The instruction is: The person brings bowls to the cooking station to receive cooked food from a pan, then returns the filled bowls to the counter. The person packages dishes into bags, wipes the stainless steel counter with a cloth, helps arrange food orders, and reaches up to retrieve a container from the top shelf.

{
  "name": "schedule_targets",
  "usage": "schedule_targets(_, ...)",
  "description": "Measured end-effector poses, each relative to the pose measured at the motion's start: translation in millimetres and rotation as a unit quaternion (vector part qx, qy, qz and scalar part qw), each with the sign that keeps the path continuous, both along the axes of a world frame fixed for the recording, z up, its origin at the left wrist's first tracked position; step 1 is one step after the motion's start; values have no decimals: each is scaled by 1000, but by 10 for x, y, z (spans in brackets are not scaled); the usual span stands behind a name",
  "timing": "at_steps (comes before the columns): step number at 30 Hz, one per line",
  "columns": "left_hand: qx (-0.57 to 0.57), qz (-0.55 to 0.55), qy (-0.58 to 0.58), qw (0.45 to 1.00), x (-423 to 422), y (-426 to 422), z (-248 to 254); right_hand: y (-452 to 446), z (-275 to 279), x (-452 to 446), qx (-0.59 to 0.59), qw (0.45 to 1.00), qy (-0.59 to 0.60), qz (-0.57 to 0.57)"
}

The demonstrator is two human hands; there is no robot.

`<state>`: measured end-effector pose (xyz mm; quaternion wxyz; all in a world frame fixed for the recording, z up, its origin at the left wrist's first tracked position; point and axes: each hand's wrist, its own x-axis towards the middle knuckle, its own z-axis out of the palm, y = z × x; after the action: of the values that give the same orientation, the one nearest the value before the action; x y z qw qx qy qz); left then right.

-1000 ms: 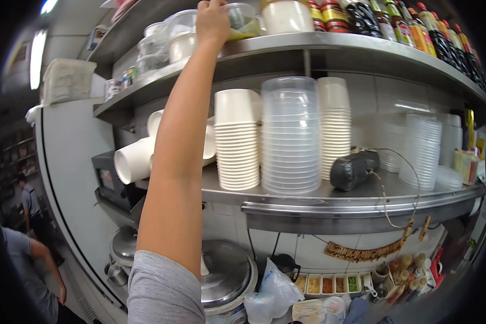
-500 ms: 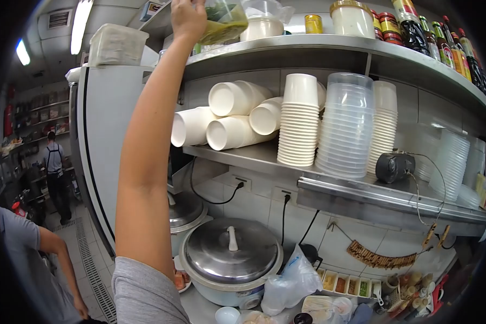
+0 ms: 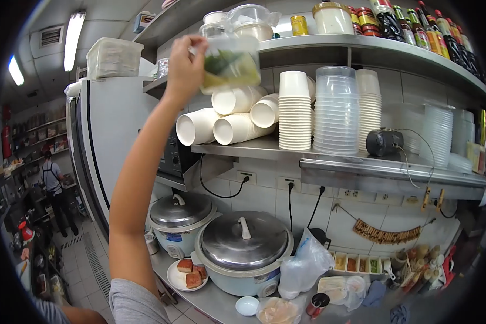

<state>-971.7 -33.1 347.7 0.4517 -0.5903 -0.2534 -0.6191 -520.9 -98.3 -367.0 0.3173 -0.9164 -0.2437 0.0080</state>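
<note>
My left hand is raised high, its fingers closed on the left edge of a clear plastic container. Green leaves and a yellowish liquid show through the container's walls. It is slightly blurred and hangs in front of the upper shelf, above several stacks of white paper cups lying on their sides. My right hand is out of the frame.
Upright white cups and clear plastic tubs stand on the lower shelf. Sauce bottles line the upper one. Below are two rice cookers and a plate of browned food pieces. A person stands far left; another's sleeve shows lower left.
My left hand has come down from the upper shelf with the container, moving it lower and slightly right. My view has tilted, showing more of the counter. The nearby person's arm sits lower in view.
</note>
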Motion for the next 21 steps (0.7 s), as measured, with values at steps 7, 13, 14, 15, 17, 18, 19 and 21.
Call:
schedule_targets(7,-240,-156,109,952,951,-536,-1530,252,2557,-1187,530,559,348,535)
schedule_targets(13,-352,-255,196,879,1304,-848,-2293,167,3428,-1482,531,437,405,603)
schedule_targets(14,-348,-257,197,880,1285,-846,-2281,148,3465,-1465,532,437,401,604)
schedule_targets(15,-330,-290,218,872,1287,-879,-2226,136,3492,-1439,549,409,442,580)
schedule_targets(17,-307,-210,293,881,1235,-933,-2120,90,3604,-1417,577,385,490,528)
schedule_targets(18,-304,-208,293,882,1220,-931,-2104,116,3591,-1380,578,383,488,530)
schedule_targets(19,-303,-155,318,885,1209,-922,-2094,156,3551,-1311,572,358,464,574)
schedule_targets(21,-300,-136,338,881,1214,-840,-2113,152,3581,-1289,559,361,424,615)
